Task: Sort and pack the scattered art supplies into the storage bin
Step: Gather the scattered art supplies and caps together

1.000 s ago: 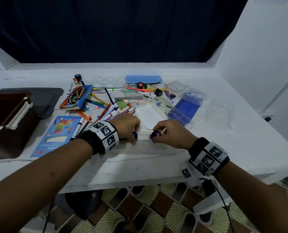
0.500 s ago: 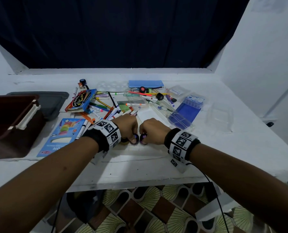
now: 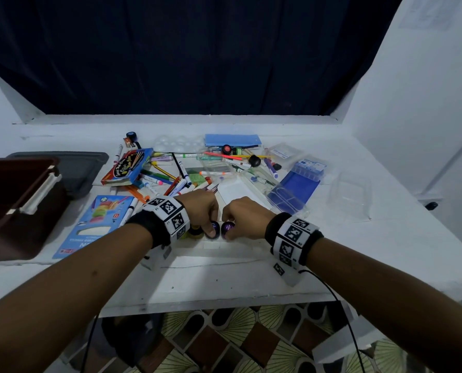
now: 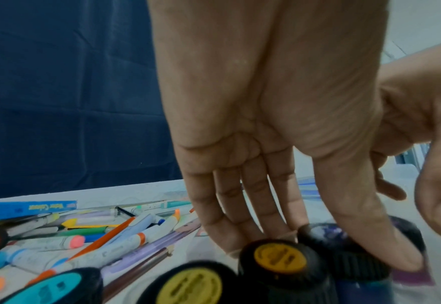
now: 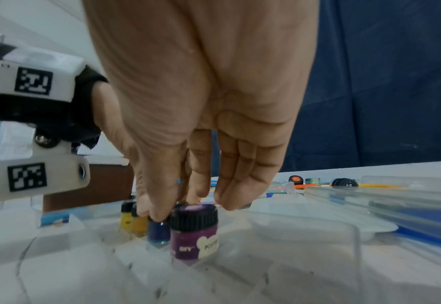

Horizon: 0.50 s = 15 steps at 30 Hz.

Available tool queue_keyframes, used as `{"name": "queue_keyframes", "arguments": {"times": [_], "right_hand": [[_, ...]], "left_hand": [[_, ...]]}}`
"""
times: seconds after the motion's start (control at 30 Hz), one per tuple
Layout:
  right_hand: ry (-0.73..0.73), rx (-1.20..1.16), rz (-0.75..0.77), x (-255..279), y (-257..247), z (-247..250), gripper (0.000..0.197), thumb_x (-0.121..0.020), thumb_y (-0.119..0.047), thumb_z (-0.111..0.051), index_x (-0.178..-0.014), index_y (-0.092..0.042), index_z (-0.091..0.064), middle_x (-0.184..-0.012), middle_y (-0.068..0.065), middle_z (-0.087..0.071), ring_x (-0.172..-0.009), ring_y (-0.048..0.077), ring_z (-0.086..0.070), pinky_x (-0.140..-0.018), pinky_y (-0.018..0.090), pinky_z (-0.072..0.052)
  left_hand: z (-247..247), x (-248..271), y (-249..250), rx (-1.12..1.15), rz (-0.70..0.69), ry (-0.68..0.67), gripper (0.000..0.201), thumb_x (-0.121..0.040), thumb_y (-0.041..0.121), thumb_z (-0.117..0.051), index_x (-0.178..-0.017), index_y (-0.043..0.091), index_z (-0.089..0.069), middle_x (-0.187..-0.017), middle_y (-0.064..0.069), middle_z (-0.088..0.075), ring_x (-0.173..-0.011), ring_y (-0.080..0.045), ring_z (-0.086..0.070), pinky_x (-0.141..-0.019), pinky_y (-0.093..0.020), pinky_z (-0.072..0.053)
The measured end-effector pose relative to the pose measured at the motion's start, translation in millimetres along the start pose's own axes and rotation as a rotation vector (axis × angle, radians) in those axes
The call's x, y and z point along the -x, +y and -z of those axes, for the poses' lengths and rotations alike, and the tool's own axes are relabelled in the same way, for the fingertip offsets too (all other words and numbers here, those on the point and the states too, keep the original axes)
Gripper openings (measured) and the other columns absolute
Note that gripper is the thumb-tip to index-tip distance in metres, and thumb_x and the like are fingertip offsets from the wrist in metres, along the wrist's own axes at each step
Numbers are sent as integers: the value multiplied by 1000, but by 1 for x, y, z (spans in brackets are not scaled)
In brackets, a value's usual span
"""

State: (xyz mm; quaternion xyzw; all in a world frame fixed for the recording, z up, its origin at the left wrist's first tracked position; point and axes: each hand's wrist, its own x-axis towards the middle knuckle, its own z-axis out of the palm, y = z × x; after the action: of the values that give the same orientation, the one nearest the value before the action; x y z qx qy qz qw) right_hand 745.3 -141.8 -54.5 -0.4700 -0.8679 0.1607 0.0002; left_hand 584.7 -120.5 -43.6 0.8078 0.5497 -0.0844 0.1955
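2 small paint jars sit side by side under your hands at the near middle of the white table (image 3: 332, 238). Your left hand (image 3: 201, 208) reaches down with nearly straight fingers, and its thumb and fingertips pinch the black cap of the dark blue paint jar (image 5: 159, 231). Your right hand (image 3: 247, 218) does the same on the purple paint jar (image 5: 194, 232), thumb on one side of the cap, fingertips on the other; both jars stand upright in a clear plastic tray (image 5: 305, 267) whose pockets are hard to make out. Just left of the blue jar stand an orange-capped jar (image 4: 280, 258) and a yellow-capped jar (image 4: 192, 287), touching each other, with a teal-capped jar (image 4: 50, 288) further left. Behind your hands lies a loose heap of markers and pencils (image 3: 170, 181), a colour pencil box (image 3: 127, 166), and a blue-lined clear case (image 3: 294, 191) to the right. The brown storage bin (image 3: 17, 200) stands at the table's left edge, well apart from the jars, with a grey lid (image 3: 84, 168) behind it.
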Motion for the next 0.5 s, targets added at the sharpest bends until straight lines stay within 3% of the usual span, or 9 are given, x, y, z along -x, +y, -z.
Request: {"name": "queue_keyframes", "arguments": {"times": [0.07, 0.13, 0.2, 0.27, 0.37, 0.4, 0.47, 0.5], "right_hand": [[15, -48, -12, 3, 8, 6, 32, -81, -32, -75, -106, -13, -67, -104, 5, -63, -94, 20, -53, -73, 29, -44], [60, -63, -18, 4, 18, 18, 35, -85, -32, -72, -113, -12, -67, -110, 5, -65, -99, 19, -57, -79, 29, -47], [96, -68, -40, 2, 29, 32, 32, -87, -30, -70, -112, -11, -68, -109, 4, -67, -100, 20, -60, -80, 28, -47], [106, -88, -81, -5, 42, 46, 27, -88, -27, -69, -108, -9, -70, -103, 4, -67, -98, 20, -61, -83, 29, -46], [128, -128, -139, -22, 61, 63, 21, -87, -22, -69, -96, -4, -70, -89, 5, -67, -88, 21, -62, -105, 35, -39], [139, -147, -158, -28, 67, 69, 19, -87, -21, -69, -93, -4, -70, -89, 5, -67, -88, 21, -63, -106, 34, -40], [161, -173, -174, -40, 77, 81, 15, -86, -19, -69, -90, -4, -72, -91, 2, -68, -87, 18, -63, -86, 29, -51], [165, -167, -178, -47, 83, 86, 15, -86, -18, -69, -89, -4, -73, -89, 0, -68, -83, 15, -61, -71, 24, -49]], "left_hand": [[5, -3, 0, 1, -4, -50, 32, -70, 30, -86, -97, 19, -72, -79, 13, -61, -81, -13, -59, -69, -24, -45], [15, -8, -1, 9, -7, -113, 35, -75, 33, -81, -105, 18, -71, -79, 12, -64, -81, -14, -60, -76, -28, -50], [27, -15, -4, 57, -21, -124, 32, -80, 34, -77, -106, 17, -72, -84, 2, -72, -76, -15, -64, -77, -32, -53], [39, -22, -8, 98, -53, -41, 21, -82, 31, -74, -99, 18, -75, -86, -1, -75, -76, -17, -68, -73, -31, -55], [57, -38, -16, 137, -81, 112, 12, -86, 22, -69, -92, 14, -76, -83, 4, -74, -75, -10, -67, -66, -24, -52], [63, -45, -18, 146, -84, 147, 12, -87, 20, -68, -91, 13, -76, -83, 4, -73, -72, -6, -64, -62, -19, -48], [72, -59, -25, 162, -63, 198, 12, -87, 15, -64, -87, 11, -76, -81, 4, -71, -68, -2, -61, -57, -14, -45], [75, -67, -29, 169, -46, 219, 14, -87, 12, -63, -85, 11, -76, -81, 3, -72, -70, -5, -63, -59, -18, -50]]}}
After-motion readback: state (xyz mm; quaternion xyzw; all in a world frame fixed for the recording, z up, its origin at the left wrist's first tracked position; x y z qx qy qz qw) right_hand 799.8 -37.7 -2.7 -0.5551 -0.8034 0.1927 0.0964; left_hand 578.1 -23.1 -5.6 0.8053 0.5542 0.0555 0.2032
